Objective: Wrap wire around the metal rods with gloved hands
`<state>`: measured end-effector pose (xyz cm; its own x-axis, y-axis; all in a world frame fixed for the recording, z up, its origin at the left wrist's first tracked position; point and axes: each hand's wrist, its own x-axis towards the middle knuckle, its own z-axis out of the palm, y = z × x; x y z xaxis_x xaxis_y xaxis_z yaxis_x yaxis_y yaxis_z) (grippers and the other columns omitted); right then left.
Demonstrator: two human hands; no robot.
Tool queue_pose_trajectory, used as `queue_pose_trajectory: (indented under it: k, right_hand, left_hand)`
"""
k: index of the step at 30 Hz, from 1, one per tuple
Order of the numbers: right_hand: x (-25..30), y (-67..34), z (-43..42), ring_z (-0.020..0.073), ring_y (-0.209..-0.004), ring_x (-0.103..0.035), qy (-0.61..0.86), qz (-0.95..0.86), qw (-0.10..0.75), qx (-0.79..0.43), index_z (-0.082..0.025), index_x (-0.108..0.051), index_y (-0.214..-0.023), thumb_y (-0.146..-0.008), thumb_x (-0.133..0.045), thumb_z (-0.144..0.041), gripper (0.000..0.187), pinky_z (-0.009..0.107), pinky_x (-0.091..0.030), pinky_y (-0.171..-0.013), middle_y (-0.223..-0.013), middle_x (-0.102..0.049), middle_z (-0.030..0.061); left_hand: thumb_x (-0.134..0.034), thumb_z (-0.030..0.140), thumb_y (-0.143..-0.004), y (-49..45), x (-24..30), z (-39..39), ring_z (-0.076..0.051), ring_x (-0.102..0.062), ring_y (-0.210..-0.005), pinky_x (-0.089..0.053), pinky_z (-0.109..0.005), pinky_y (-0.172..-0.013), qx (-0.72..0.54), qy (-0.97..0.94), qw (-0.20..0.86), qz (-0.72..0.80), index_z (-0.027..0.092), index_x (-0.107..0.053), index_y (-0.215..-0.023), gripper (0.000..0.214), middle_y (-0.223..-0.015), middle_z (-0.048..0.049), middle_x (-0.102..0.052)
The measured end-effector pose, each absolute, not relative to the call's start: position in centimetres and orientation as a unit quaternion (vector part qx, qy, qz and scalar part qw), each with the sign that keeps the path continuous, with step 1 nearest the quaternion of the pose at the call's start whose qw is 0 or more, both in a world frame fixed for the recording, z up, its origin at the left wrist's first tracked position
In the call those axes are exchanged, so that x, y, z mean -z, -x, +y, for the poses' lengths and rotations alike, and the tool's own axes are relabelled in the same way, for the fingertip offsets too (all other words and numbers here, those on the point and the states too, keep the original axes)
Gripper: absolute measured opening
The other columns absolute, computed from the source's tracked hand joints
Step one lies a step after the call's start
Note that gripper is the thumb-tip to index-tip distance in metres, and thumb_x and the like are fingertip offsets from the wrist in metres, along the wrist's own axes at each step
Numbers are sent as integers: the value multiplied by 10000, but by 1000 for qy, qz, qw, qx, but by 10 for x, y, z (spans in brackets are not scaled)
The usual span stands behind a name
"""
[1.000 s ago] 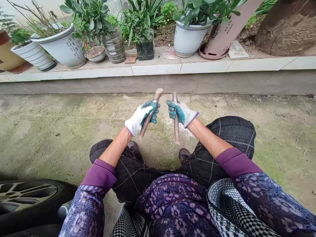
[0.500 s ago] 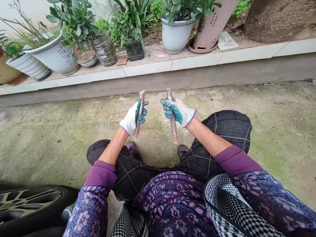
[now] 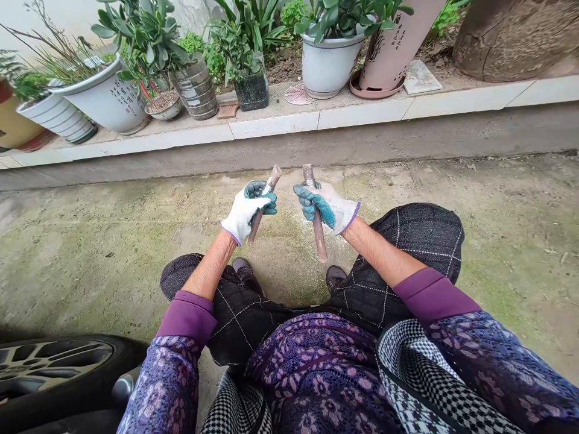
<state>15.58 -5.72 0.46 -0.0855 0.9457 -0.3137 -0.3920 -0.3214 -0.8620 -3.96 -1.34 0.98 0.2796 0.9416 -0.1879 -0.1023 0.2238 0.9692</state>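
Observation:
My left hand (image 3: 250,206), in a white and teal work glove, is closed round a short brown wooden stick (image 3: 274,176) that leans to the right at its top. A matching glove covers my right hand (image 3: 323,205), its fingers wrapped round a second wooden stick (image 3: 319,241), nearly upright. Thin silvery wire is wound about the upper part of each stick, partly hidden by the gloves. Between the two sticks runs a faint thin strand of it. Both sticks are held above the concrete floor, in front of my knees, a small gap apart.
A low tiled ledge (image 3: 275,126) crosses ahead, carrying several potted plants, among them a white pot (image 3: 332,66) and a tall pink pot (image 3: 384,54). A large brown log-like shape (image 3: 520,39) stands at the far right. A car wheel (image 3: 58,374) is close on my left.
The left stick has tilted, its top swinging right towards the other stick, as my left hand turned. My right hand and its stick have barely moved.

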Motion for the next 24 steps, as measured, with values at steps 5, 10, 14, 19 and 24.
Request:
queue_pose_trajectory:
  k: [5,10,14,19,24]
  right_hand:
    - [-10,-147,-67,58,-375,-384,451,-375,468,-661,-211,-490,-713,-748,-796,-277,315,196,-370,-324,-482,-456,-88]
    - [-9,-138,-69,61,-359,-381,475,-420,425,-646,-209,-514,-708,-709,-845,-311,347,197,-374,-304,-446,-449,-90]
    - [-9,-136,-73,59,-355,-381,478,-449,406,-637,-203,-532,-716,-665,-878,-351,380,192,-379,-300,-444,-460,-89]
    - [-15,-136,-84,62,-365,-404,475,-502,380,-615,-208,-513,-698,-657,-873,-413,417,186,-359,-310,-454,-456,-91]
    - [-22,-128,-93,56,-376,-374,508,-562,364,-542,-210,-489,-653,-717,-819,-424,399,199,-309,-339,-470,-445,-92]
  left_hand:
    - [-836,208,-535,35,-3,-13,-123,-639,-709,-599,-298,-635,-421,-507,587,470,148,-637,-1012,520,-883,-11,-674]
    - [-804,219,-588,32,4,-9,-113,-630,-634,-581,-272,-603,-392,-503,600,484,117,-658,-914,372,-793,-23,-676]
    - [-782,245,-644,31,5,-10,-90,-601,-558,-513,-210,-513,-381,-546,555,499,156,-609,-925,341,-752,14,-645]
    - [-723,280,-735,35,10,-6,-57,-427,-387,-337,-186,-381,-312,-611,464,560,202,-579,-1000,311,-658,60,-567]
    - [-677,282,-796,36,20,12,-100,-498,-494,-422,-226,-501,-205,-684,325,619,193,-623,-959,193,-695,17,-612]
